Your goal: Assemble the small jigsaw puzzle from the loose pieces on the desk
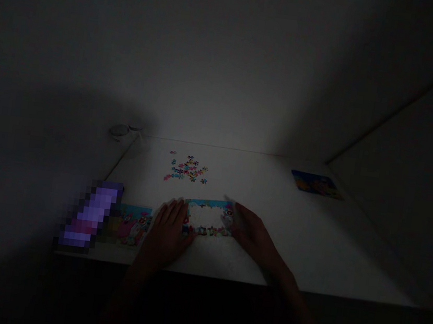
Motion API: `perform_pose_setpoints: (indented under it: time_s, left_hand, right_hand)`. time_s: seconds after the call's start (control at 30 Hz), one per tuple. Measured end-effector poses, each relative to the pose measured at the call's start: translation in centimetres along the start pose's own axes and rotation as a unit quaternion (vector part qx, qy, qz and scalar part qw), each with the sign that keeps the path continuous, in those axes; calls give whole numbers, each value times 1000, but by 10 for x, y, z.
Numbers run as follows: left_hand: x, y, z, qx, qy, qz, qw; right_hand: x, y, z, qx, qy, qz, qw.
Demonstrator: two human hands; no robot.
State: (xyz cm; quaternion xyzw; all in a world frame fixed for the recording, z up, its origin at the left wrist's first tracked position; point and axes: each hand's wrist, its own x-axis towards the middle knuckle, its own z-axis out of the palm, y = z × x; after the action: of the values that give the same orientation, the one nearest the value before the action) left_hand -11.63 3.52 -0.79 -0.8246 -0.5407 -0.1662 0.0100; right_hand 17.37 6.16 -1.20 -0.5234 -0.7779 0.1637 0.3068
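A partly assembled jigsaw puzzle [207, 203] lies on the white table before me, its joined border pieces forming a frame around a bare middle. My left hand [167, 224] rests flat against the left side of this frame, fingers stretched forward and thumb near the lower left corner. At the opposite side, my right hand [249, 232] touches the right edge with its fingers extended and thumb apart. Beyond the frame, several loose puzzle pieces [190, 169] are scattered in a cluster. Beside my left hand lies a colourful picture sheet [133, 225], partly covered by that hand.
A blurred-out, glowing phone-like object [91, 215] stands at the table's left edge. Glasses [125, 131] sit at the back left corner. A dark blue picture card [316, 185] lies at the back right. Walls border the white table [308, 247] behind and at right; the room is dim.
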Motion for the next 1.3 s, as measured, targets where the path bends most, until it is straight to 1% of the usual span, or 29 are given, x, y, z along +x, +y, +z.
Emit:
perform_pose_setpoints:
  time_s: [0.1,0.27,0.43,0.5,0.57,0.63,0.7,0.77,0.8,0.87,0.97,1.03,1.13,1.2,1.27,1.3]
  left_hand:
    - [0,0,1,1,8,1,1000]
    - [-1,0,-2,2,-6,-1,1000]
    - [-2,1,-4,-4,-3,-3,1000]
    - [-2,1,-3,-3,-4,-4,1000]
    - [-2,1,-2,2,-12,-4,1000]
    - [-2,0,-1,3,-19,-6,1000]
    - [-2,0,-2,-2,-23,-8,1000]
    - [-2,0,-3,-6,-27,-11,1000]
    - [-2,1,-4,-8,-29,-12,999]
    - [-1,1,-5,-11,-30,-13,999]
    - [-1,0,-3,-16,-24,-12,1000]
    - [-2,-1,-1,-17,-25,-8,999]
    - [-2,-5,-5,-25,-41,-6,999]
    - [4,-8,-14,-38,-49,-17,998]
    - [20,-14,-27,-51,-49,-23,997]
    - [32,-19,-33,-53,-49,-18,997]
  right_hand:
    - [-1,1,-2,46,9,29,998]
    - [2,0,-2,76,16,24,997]
    - [3,1,-1,62,8,5,998]
    - [5,3,-4,42,0,-5,999]
    - [10,5,-10,33,-23,-11,999]
    - [20,9,-17,51,-63,-7,997]
    - [36,13,-22,86,-98,13,991]
    - [57,17,-22,109,-106,34,988]
    - [69,19,-20,111,-100,34,988]
    - [94,21,-11,95,-93,5,991]
    - [130,20,8,39,-75,-48,995]
    - [149,20,21,31,-64,-53,996]
    - [164,22,35,37,-41,-45,997]
    - [166,26,39,47,-28,-44,998]
    - [164,29,40,60,-21,-48,997]
    - [163,30,39,66,-19,-52,996]
